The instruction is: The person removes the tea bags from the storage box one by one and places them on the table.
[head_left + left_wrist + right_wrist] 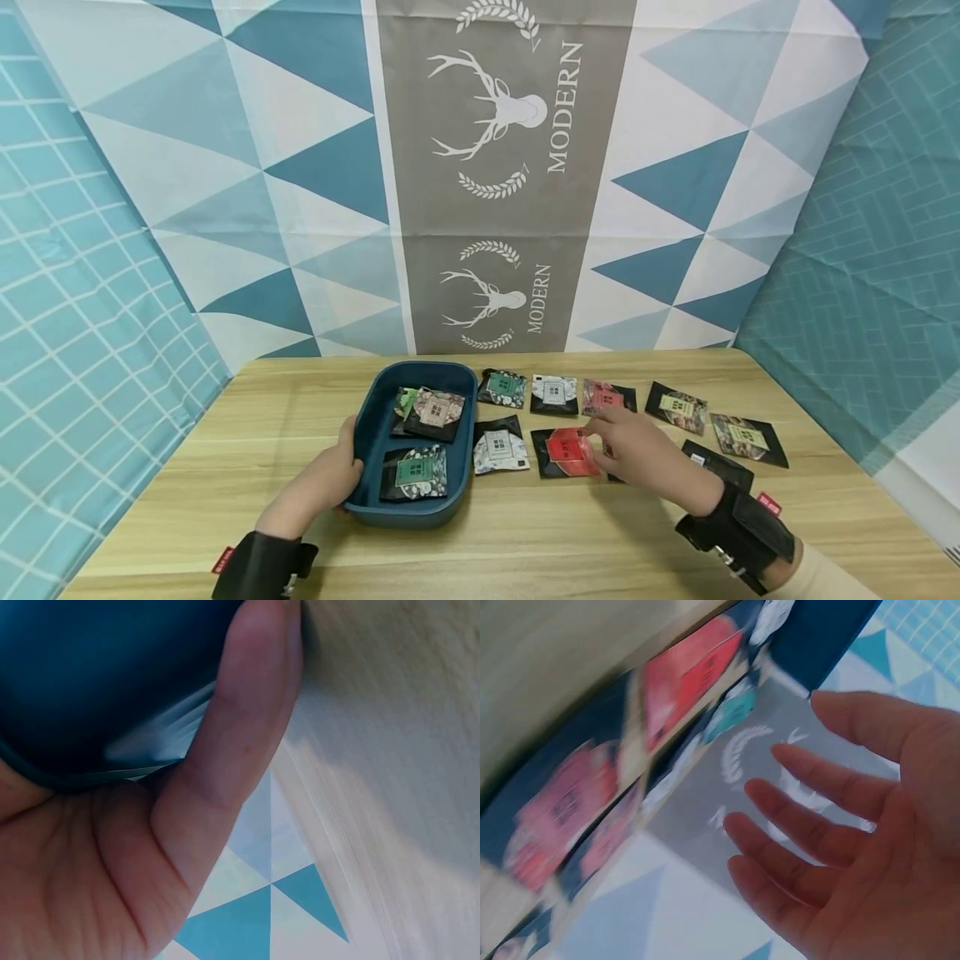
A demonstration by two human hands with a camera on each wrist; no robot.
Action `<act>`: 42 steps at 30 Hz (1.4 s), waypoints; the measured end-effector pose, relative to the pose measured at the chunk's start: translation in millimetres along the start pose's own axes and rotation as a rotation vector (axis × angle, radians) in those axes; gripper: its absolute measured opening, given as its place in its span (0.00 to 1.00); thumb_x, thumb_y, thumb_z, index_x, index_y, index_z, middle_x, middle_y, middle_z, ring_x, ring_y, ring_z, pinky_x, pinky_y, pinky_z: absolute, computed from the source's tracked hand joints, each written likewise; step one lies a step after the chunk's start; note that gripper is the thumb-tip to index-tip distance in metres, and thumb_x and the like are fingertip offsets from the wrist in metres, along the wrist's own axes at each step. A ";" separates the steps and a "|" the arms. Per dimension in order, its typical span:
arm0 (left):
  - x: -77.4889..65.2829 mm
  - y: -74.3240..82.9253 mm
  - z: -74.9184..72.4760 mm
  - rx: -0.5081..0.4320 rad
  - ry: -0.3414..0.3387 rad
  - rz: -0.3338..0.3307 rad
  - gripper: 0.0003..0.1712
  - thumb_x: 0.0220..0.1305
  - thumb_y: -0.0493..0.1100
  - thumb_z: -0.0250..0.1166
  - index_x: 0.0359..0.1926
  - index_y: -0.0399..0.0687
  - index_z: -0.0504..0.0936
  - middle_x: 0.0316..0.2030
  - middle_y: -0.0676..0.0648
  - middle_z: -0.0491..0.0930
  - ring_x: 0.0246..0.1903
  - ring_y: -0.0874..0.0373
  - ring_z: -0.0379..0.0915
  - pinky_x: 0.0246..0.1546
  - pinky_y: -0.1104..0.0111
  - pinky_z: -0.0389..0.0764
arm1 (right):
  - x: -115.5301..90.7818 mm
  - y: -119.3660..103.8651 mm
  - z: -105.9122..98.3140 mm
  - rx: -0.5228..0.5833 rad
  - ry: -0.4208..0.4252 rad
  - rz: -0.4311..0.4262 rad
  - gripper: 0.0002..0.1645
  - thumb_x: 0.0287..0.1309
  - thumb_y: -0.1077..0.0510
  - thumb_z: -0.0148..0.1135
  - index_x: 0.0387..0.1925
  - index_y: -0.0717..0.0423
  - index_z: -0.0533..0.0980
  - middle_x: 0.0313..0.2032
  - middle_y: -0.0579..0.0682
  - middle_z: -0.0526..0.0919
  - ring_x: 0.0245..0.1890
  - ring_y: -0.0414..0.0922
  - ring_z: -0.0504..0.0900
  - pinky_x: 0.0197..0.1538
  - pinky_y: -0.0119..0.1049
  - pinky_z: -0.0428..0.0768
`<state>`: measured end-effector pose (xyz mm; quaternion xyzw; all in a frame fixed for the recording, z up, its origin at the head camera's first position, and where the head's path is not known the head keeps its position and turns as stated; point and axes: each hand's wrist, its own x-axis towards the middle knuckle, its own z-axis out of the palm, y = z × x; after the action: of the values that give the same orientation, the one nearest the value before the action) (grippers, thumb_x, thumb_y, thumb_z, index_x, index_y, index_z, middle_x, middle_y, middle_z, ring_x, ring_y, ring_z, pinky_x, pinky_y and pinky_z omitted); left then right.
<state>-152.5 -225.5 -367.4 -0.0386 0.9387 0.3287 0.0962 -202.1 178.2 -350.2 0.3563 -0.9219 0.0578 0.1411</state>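
My left hand [324, 477] grips the left side of a dark blue plastic tub [408, 518]; the left wrist view shows a finger along the tub's wall [112, 690]. Inside lie a black sachet with a green label [415, 473], a brown-patterned sachet [437, 411] and a lime-green one [406, 400] partly beneath it. Over the table, my right hand [647, 450] hovers beside a red-and-black sachet [564, 452], its fingers loosely bent and holding nothing. A pink-labelled sachet [570, 799] near that hand is mostly hidden by it in the head view.
More sachets lie in two rows right of the tub: green [502, 388], two white [553, 394], pink [606, 397], two yellow-labelled [677, 407] and a plain black one [716, 463]. A patterned cloth [495, 208] hangs behind the wooden table [510, 550].
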 end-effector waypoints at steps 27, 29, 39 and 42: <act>-1.4 2.1 -2.4 -0.005 -0.011 0.005 0.37 0.66 0.33 0.41 0.70 0.36 0.31 0.29 0.32 0.76 0.14 0.52 0.75 0.17 0.62 0.76 | 88.8 -123.2 18.3 0.046 -0.115 -0.252 0.20 0.58 0.51 0.61 0.52 0.49 0.76 0.50 0.46 0.79 0.53 0.42 0.76 0.58 0.34 0.72; -1.1 2.7 -1.9 -0.003 -0.010 0.008 0.38 0.65 0.33 0.41 0.70 0.36 0.32 0.29 0.32 0.76 0.14 0.52 0.74 0.17 0.63 0.76 | 93.4 -129.0 22.7 0.100 -0.151 -0.252 0.20 0.57 0.53 0.62 0.52 0.49 0.76 0.50 0.45 0.79 0.52 0.41 0.77 0.56 0.32 0.73; 0.3 2.2 -1.5 0.003 -0.009 0.009 0.37 0.66 0.33 0.41 0.69 0.36 0.32 0.31 0.29 0.75 0.14 0.52 0.74 0.17 0.63 0.76 | 120.8 -141.2 41.3 0.194 -0.416 -0.272 0.28 0.55 0.53 0.64 0.59 0.45 0.72 0.60 0.44 0.72 0.59 0.39 0.73 0.53 0.28 0.74; -0.1 0.8 -0.4 -0.006 -0.006 0.003 0.37 0.66 0.33 0.41 0.70 0.37 0.31 0.33 0.28 0.75 0.15 0.52 0.74 0.17 0.63 0.76 | 126.3 -145.0 43.9 0.148 -0.473 -0.279 0.32 0.54 0.52 0.65 0.61 0.44 0.69 0.63 0.44 0.69 0.61 0.40 0.72 0.50 0.29 0.75</act>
<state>-152.5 -225.1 -366.6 -0.0366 0.9375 0.3315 0.0987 -203.4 -19.0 -353.1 0.4924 -0.8646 0.0203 -0.0978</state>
